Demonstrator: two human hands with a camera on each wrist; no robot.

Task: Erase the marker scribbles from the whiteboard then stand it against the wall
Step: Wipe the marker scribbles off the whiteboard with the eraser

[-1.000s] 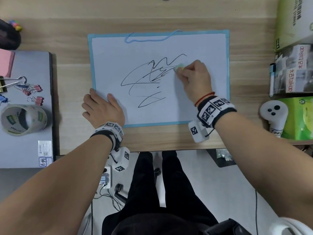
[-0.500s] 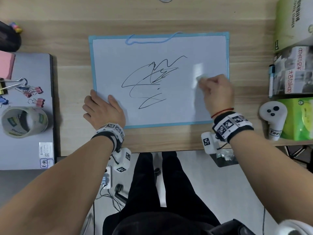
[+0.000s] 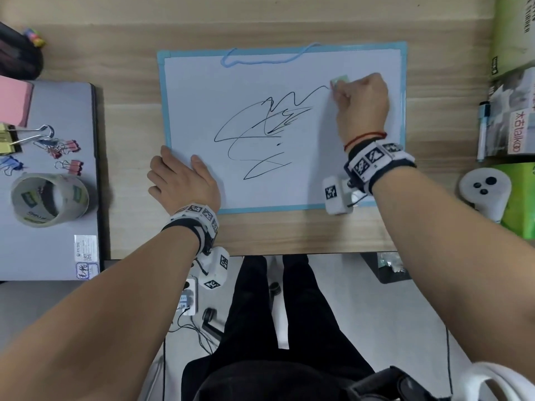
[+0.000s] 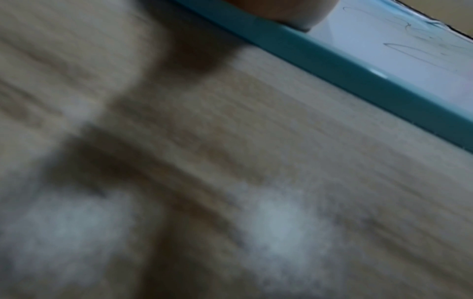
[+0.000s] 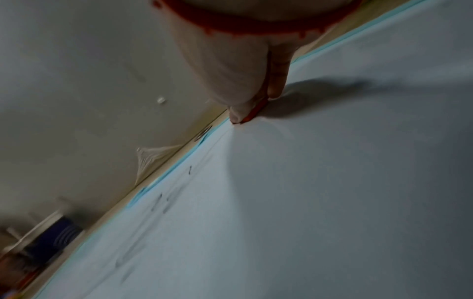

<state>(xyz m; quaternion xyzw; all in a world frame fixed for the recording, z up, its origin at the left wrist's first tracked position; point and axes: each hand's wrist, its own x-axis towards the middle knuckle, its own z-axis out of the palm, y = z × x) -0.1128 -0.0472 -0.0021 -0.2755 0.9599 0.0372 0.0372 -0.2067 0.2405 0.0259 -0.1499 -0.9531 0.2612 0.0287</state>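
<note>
A whiteboard [image 3: 202, 91] with a light blue frame lies flat on the wooden desk, black marker scribbles [image 3: 260, 131] across its middle. My right hand [image 3: 360, 104] grips a small pale green eraser [image 3: 339, 81] and presses it on the board at the scribble's upper right end. My left hand [image 3: 179, 180] lies flat on the board's lower left corner, fingers straight. In the left wrist view the blue frame [image 4: 332, 66] runs diagonally with the board [image 4: 409, 50] beyond it. The right wrist view shows the board [image 5: 307, 202] and blurred scribbles [image 5: 163, 202].
A closed grey laptop [image 3: 58, 241] at the left carries a tape roll [image 3: 49, 198], binder clips [image 3: 63, 149] and a pink pad [image 3: 13, 102]. Boxes [image 3: 515, 33], a marker [image 3: 483, 128] and a white controller [image 3: 483, 192] crowd the right edge. A blue cord [image 3: 260, 57] lies on the board's top.
My right hand swept with the eraser from the scribble's middle out to the right, then up to the scribble's upper right end. The left hand stayed put.
</note>
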